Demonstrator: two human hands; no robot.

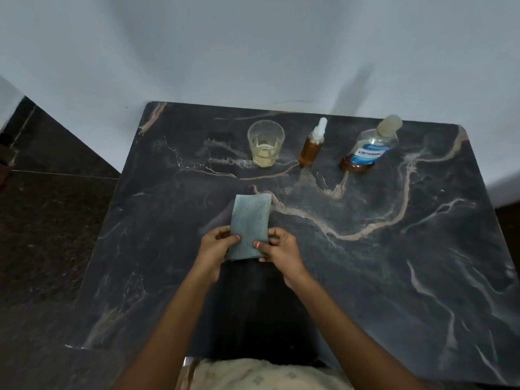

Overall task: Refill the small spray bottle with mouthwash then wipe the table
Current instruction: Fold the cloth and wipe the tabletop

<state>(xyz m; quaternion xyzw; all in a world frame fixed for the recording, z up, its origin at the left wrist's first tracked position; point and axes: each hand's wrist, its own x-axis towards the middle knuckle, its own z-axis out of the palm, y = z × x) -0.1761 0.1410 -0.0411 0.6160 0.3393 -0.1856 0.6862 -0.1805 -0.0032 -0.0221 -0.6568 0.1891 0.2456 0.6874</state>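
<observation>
– At the centre of the frame, what were the hands doing?
– The left hand (215, 246) and the right hand (281, 249) each pinched the near end of a folded cloth (249, 223), thumbs on top and fingers curled underneath, over the dark table (394, 249).
– Which step was that?
– Wiping, I judged. The spray bottle (312, 144) stood capped at the upper middle with amber liquid inside, so the refill looked done. Next, the cloth needed pressing flat and sweeping across the top, steering round whatever stood there.
– And the count?
– One glass (266, 147) left of the spray bottle, one mouthwash bottle (368, 147) to its right, one cloth, two hands.
</observation>
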